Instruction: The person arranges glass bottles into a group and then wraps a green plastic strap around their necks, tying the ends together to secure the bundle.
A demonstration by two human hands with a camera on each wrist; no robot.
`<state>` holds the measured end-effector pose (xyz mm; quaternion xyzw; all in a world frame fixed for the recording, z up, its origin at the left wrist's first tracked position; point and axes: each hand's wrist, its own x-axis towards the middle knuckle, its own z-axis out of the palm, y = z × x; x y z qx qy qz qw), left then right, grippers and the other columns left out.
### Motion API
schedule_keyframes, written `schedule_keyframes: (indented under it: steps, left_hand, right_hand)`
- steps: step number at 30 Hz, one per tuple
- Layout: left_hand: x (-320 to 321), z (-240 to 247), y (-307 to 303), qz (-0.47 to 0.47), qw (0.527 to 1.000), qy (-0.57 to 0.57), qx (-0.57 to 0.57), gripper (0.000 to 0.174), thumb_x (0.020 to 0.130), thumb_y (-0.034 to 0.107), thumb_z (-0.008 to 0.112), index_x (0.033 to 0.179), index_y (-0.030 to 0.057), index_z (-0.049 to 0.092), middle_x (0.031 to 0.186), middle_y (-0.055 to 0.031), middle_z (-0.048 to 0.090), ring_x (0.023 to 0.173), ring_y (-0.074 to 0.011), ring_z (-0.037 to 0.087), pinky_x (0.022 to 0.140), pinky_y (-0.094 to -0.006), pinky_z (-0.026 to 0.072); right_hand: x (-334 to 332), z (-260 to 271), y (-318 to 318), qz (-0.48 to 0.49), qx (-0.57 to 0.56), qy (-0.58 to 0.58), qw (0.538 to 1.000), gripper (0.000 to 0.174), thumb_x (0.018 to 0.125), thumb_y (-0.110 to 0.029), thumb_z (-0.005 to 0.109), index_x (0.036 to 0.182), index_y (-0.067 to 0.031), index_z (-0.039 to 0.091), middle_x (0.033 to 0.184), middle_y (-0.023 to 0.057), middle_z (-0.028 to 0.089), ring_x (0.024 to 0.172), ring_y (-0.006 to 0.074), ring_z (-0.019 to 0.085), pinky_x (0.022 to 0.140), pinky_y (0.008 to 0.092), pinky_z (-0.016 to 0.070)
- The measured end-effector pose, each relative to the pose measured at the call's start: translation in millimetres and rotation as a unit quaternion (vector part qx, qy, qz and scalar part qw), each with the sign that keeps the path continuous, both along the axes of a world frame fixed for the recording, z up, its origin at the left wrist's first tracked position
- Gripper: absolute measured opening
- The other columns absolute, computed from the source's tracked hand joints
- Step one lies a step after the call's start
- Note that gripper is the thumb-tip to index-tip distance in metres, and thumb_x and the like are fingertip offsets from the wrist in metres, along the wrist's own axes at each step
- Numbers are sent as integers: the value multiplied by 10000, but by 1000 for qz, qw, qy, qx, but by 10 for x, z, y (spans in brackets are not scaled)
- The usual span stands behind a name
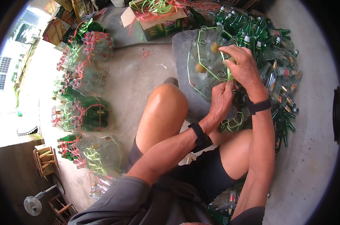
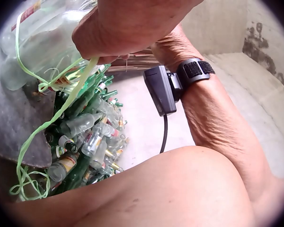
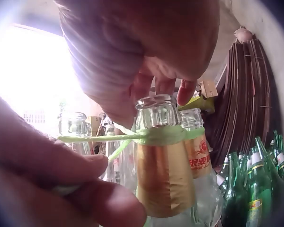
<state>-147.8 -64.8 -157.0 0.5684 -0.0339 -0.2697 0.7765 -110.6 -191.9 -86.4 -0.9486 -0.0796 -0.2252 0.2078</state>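
A bundle of clear glass bottles stands on a grey slab in front of my knees, with green string looped round it. My right hand lies on top, its fingers curled over the bottle mouths. My left hand is just below it and pinches the green string, pulling it taut. In the right wrist view the string wraps the necks of two gold-labelled bottles, and the left hand is a blur in front.
A heap of loose green and clear bottles lies to the right. Several tied bundles line the left side. A cardboard box of string stands at the back. Loose green string lies by my thigh. A small wooden stool is at lower left.
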Motion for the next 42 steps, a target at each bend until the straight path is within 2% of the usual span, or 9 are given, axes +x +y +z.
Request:
schedule_keyframes:
  steps: [7,10,14,16,17,20,22,34,42]
  left_hand:
    - [6,-19,-24,18,999,-27,17,431,1041,272,518,858,-64,717,623,-44,569,601,-123,488,568,-329,398]
    - [22,-34,-19,14,999,-34,5,359,1013,251,556,871,-35,719,666,23,522,636,-81,440,571,-284,356]
    - [42,-29,-15,9,999,-34,21,353,1009,243,554,871,-36,721,671,21,528,639,-81,442,571,-284,357]
    - [41,-23,-20,13,999,-40,15,399,1009,227,522,855,-88,711,716,-101,655,703,-153,558,677,-339,460]
    - [38,-16,-21,11,999,-39,16,399,1009,227,522,855,-88,711,716,-101,655,703,-153,558,677,-339,460]
    - [33,-26,-22,13,999,-27,18,401,1014,238,528,862,-84,713,715,-91,650,706,-148,556,677,-340,458]
    - [18,-24,-15,18,999,-40,10,368,1027,254,553,886,-36,732,670,12,531,620,-82,437,560,-285,357]
    - [-55,-6,144,-13,996,-65,59,381,1060,261,531,907,-31,722,652,31,501,606,-77,423,531,-292,339]
    - [-72,13,231,10,996,-76,34,300,1081,236,496,1061,-10,668,679,52,453,608,-60,406,535,-265,339]
  right_hand:
    - [45,19,27,25,24,25,999,357,776,65,626,1107,-42,707,1097,112,704,1048,335,656,933,441,489]
    - [64,17,27,35,-7,-4,999,338,764,68,612,1076,-25,704,1071,122,690,1039,352,650,910,459,506]
    - [88,21,25,49,-19,1,999,308,773,63,594,1055,-13,695,1043,126,676,1022,365,650,906,466,504]
    - [92,-23,26,52,-18,-1,998,299,781,62,589,1051,-14,693,1036,131,672,1009,371,651,897,467,510]
    - [112,-61,35,55,-4,10,998,300,788,67,581,1055,-17,691,1036,139,665,996,377,652,886,466,517]
    - [108,-93,40,51,31,30,998,300,800,73,571,1059,-23,686,1035,155,652,975,392,651,868,461,529]
    - [107,-79,37,45,51,40,997,299,804,75,568,1060,-25,685,1035,163,645,966,401,650,860,457,534]
    - [305,-123,-95,21,36,170,985,285,768,52,602,1038,3,678,1027,124,639,955,325,657,877,383,519]
    - [100,-82,-105,26,95,148,984,466,786,51,568,1240,-14,653,1153,134,659,1036,303,659,940,365,514]
